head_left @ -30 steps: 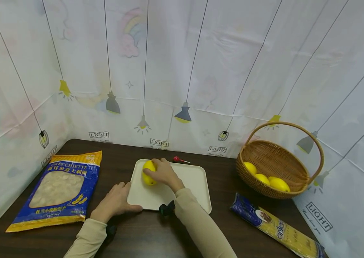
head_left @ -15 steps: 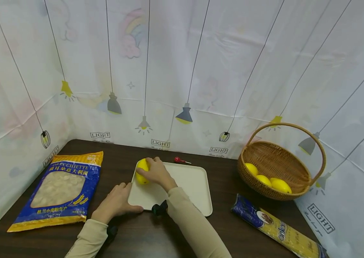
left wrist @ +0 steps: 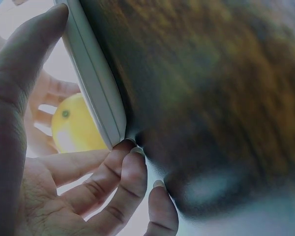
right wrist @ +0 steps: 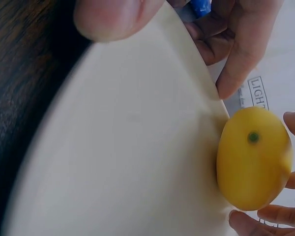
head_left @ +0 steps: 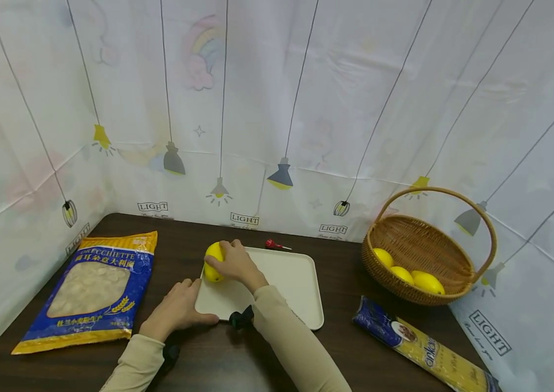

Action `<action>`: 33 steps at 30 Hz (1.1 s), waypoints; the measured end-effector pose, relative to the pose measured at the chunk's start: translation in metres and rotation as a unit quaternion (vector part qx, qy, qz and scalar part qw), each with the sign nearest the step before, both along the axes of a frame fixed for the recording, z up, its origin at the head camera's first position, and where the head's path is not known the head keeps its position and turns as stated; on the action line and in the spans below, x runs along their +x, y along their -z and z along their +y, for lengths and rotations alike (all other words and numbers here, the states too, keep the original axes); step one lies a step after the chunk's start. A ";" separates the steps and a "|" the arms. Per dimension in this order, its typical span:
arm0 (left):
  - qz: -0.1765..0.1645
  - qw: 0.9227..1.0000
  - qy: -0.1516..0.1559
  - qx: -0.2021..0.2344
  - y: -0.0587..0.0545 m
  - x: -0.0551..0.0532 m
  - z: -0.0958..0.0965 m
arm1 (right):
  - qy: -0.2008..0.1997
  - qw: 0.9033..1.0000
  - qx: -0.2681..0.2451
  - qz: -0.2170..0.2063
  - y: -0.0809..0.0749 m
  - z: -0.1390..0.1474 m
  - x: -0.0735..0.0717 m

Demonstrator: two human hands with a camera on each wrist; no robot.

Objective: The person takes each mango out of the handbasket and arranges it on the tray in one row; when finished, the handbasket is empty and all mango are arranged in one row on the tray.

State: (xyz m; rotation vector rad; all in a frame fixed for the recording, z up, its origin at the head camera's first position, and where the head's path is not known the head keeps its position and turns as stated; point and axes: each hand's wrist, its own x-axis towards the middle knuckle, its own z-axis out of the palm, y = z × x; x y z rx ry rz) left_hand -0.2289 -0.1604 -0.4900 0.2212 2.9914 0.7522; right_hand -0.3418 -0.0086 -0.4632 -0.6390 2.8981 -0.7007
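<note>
There's your lemon (head_left: 212,267), smooth, bright yellow, green-tipped, in your right hand (head_left: 238,264) at the far left of the cream, round-cornered tray (head_left: 284,280); that sits on the tabletop (head_left: 338,337), your left hand (head_left: 175,309) gripping its near-left corner.

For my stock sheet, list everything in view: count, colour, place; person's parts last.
table: one, brown, below
sheeting: count unclear, white, behind table
tray: one, cream, table's middle
basket: one, brown, table's right rear
lemons: three visible, yellow, in basket
held lemon: one, yellow, tray's left edge
lollipop: one, red, behind tray
orecchiette bag: one, blue and yellow, table's left
pasta packet: one, blue and yellow, front right
sleeves: two, beige, front centre
wrist devices: two, black, by sleeves
left hand: one, bare, tray's near left corner
right hand: one, bare, gripping held lemon
</note>
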 end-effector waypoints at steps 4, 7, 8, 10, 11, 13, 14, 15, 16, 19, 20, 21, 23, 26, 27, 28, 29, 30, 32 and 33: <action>-0.004 1.000 0.000 -0.001 0.001 -0.001 0.000 | 0.006 1.000 0.002 0.001 -0.002 0.002 0.001; -0.009 1.000 0.000 -0.005 0.001 -0.001 0.000 | 0.015 1.000 0.005 0.000 -0.004 0.006 0.002; -0.012 1.000 -0.001 -0.004 0.002 -0.001 0.000 | 0.018 1.000 0.006 -0.001 -0.004 0.007 0.003; -0.013 1.000 -0.002 -0.005 0.001 0.000 0.000 | 0.027 1.000 0.008 -0.002 -0.005 0.011 0.004; -0.013 1.000 -0.002 -0.006 0.001 0.000 0.000 | 0.030 0.999 0.010 -0.001 -0.006 0.013 0.004; -0.012 1.000 -0.003 -0.005 0.001 0.001 0.000 | 0.037 0.999 0.014 0.001 -0.008 0.017 0.004; -0.012 1.000 -0.003 -0.005 0.001 0.001 0.000 | 0.039 0.999 0.016 0.004 -0.008 0.019 0.004; -0.011 1.000 -0.003 -0.006 0.000 0.001 0.000 | 0.040 0.999 0.021 0.008 -0.009 0.021 0.004; -0.012 1.000 -0.003 -0.005 0.000 0.001 0.000 | 0.041 0.999 0.027 0.013 -0.010 0.024 0.003; -0.015 1.000 -0.003 -0.007 -0.001 0.001 0.001 | 0.040 0.998 0.040 0.026 -0.012 0.033 0.003; -0.017 1.000 -0.002 -0.007 -0.001 0.001 0.001 | 0.039 0.998 0.043 0.030 -0.012 0.037 0.003; -0.017 1.000 -0.001 -0.007 -0.002 0.001 0.001 | 0.038 0.998 0.043 0.033 -0.013 0.042 0.003; -0.016 1.000 -0.001 -0.008 -0.002 0.000 0.001 | 0.036 0.998 0.041 0.042 -0.014 0.051 0.004; -0.010 1.000 -0.002 -0.006 -0.001 0.000 0.001 | 0.037 0.997 0.031 0.053 -0.018 0.066 0.004; -0.007 1.000 -0.001 -0.006 -0.001 0.000 0.000 | 0.038 0.997 0.028 0.058 -0.019 0.071 0.004; -0.003 1.000 0.000 -0.006 -0.001 0.000 0.000 | 0.040 0.997 0.027 0.062 -0.020 0.077 0.005; -0.001 1.000 0.002 -0.006 -0.001 0.000 0.000 | 0.042 0.997 0.026 0.064 -0.022 0.082 0.005; 0.002 1.000 0.003 -0.006 -0.002 0.000 0.000 | 0.045 0.996 0.024 0.067 -0.024 0.088 0.006; 0.007 1.000 0.008 -0.006 -0.001 0.000 0.000 | 0.048 0.996 0.025 0.076 -0.027 0.099 0.007; 0.009 1.000 0.010 -0.005 -0.001 0.001 0.000 | 0.051 0.995 0.027 0.080 -0.029 0.105 0.007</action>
